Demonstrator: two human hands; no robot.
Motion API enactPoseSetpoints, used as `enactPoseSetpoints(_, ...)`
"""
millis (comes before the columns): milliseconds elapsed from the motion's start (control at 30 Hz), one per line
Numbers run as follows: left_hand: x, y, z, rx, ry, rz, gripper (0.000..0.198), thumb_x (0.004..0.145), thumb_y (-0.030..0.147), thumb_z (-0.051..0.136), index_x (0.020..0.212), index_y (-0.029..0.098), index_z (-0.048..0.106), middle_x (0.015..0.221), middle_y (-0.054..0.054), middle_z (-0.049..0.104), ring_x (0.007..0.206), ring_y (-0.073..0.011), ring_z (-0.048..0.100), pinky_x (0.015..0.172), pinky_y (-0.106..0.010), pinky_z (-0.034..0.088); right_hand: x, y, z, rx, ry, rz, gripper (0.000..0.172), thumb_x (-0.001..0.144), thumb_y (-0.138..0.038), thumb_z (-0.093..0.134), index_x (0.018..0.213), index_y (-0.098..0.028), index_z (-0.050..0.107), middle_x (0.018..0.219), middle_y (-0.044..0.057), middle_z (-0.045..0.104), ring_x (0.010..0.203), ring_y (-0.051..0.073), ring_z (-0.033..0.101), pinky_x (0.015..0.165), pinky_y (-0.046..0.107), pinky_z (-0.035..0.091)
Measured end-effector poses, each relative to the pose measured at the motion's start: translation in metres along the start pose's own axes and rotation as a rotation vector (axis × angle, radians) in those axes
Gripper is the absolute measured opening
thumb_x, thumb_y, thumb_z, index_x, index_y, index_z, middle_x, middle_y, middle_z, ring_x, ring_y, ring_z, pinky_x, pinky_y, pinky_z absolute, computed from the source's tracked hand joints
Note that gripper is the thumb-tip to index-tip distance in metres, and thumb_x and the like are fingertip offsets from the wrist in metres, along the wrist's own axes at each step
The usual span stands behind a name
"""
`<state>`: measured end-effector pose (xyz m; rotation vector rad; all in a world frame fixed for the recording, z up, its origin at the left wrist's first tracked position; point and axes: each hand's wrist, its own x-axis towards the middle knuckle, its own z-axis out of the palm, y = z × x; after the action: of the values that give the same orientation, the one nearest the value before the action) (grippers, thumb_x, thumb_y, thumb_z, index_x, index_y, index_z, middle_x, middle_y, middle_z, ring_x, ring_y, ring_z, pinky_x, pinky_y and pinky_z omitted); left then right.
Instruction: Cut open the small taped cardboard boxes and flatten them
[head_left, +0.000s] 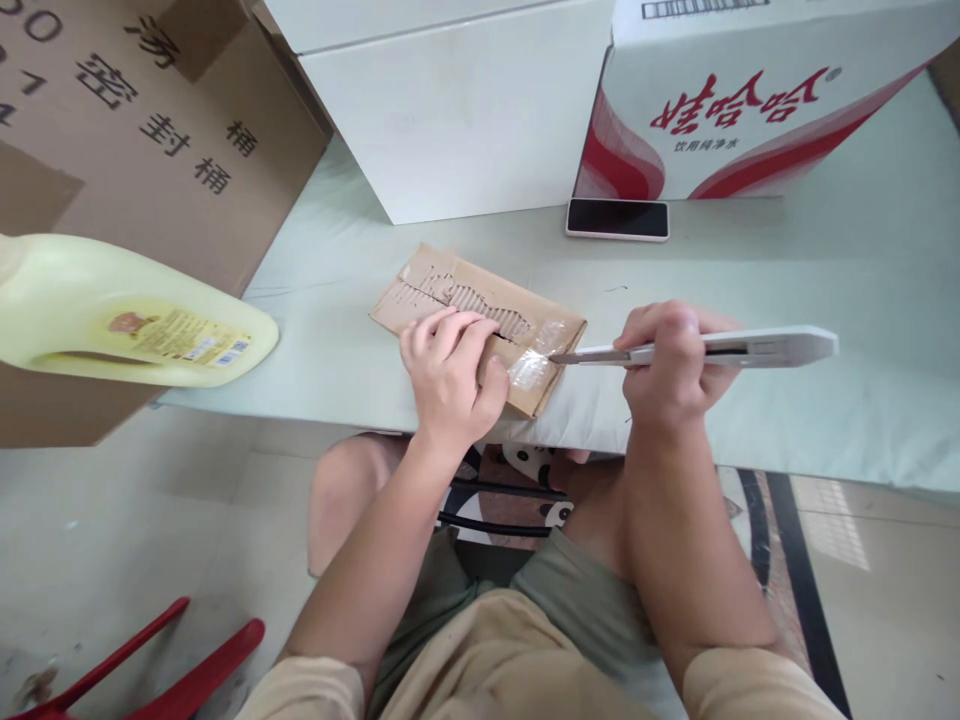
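Note:
A small flat cardboard box [480,290] lies on the cloth-covered table, its top torn to bare corrugation along a middle seam. Clear tape [531,368] shines at its right end. My left hand [455,375] holds the box down, with curled fingers across the top and the thumb near the tape. In my right hand [671,365] is a utility knife [780,348] with a white handle. Its extended blade [589,356] points left, and the tip touches the taped end of the box. My fingers cover part of the knife handle.
Behind the box, a white carton [465,120] and a red-and-white water carton [720,110] stand on the table [810,270]. A phone [617,219] lies before them. To the left are a yellow bottle [135,310] and a large brown carton [195,200]. Something red [195,670] is on the floor.

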<state>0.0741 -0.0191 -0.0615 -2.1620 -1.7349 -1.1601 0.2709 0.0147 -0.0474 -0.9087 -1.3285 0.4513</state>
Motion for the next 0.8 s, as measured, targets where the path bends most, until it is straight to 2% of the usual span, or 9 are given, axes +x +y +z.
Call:
enactPoseSetpoints(200,0.0001,0.0004,0.0010,-0.009,0.034,0.006,0.026,0.088,0.029,0.052,0.104,0.024,0.072,0.111,-0.009,0.077,0.118,-0.0329,0.063,0.105,-0.052,0.039,0.0000,0.0003,-0.0013,0.043,0.046,-0.037,0.057,0.104,-0.055,0.054,0.055,-0.024,0.059,0.051,0.002,0.051,0.044,0.015,0.047,0.047,0.034,0.033)
enactPoseSetpoints(400,0.0008,0.0003,-0.0032,-0.019,-0.027,-0.042,0.029,0.093,0.035,0.049,0.108,0.026,0.072,0.116,-0.010,0.076,0.123,-0.0335,0.062,0.111,-0.054,0.038,0.0013,-0.0025,-0.0012,-0.030,0.084,-0.031,0.061,0.103,-0.062,0.052,0.054,-0.026,0.058,0.051,0.002,0.053,0.045,0.018,0.051,0.048,0.036,0.036)
enactPoseSetpoints(500,0.0003,0.0010,-0.0041,-0.030,0.003,-0.030,0.031,0.095,0.037,0.048,0.109,0.026,0.073,0.116,-0.011,0.074,0.124,-0.0337,0.061,0.113,-0.055,0.038,0.0024,-0.0047,-0.0006,-0.047,0.102,-0.049,0.061,0.104,-0.061,0.051,0.055,-0.025,0.057,0.050,0.002,0.052,0.044,0.017,0.049,0.047,0.036,0.035)
enactPoseSetpoints(667,0.0001,0.0005,-0.0031,-0.004,0.037,-0.041,0.026,0.092,0.036,0.053,0.106,0.027,0.073,0.120,-0.011,0.071,0.130,-0.0365,0.057,0.118,-0.058,0.034,0.0021,-0.0022,0.0022,-0.205,0.187,-0.041,0.071,0.106,-0.072,0.039,0.055,-0.025,0.053,0.051,0.003,0.050,0.042,0.016,0.048,0.043,0.035,0.036)
enactPoseSetpoints(800,0.0030,-0.0010,-0.0041,-0.047,0.108,-0.023,0.022,0.095,0.038,0.050,0.096,0.026,0.068,0.119,-0.012,0.069,0.130,-0.0364,0.057,0.116,-0.059,0.035,0.0015,0.0042,0.0039,-0.151,0.247,-0.016,0.069,0.107,-0.072,0.037,0.062,-0.023,0.058,0.053,0.001,0.048,0.035,0.011,0.041,0.038,0.031,0.029)
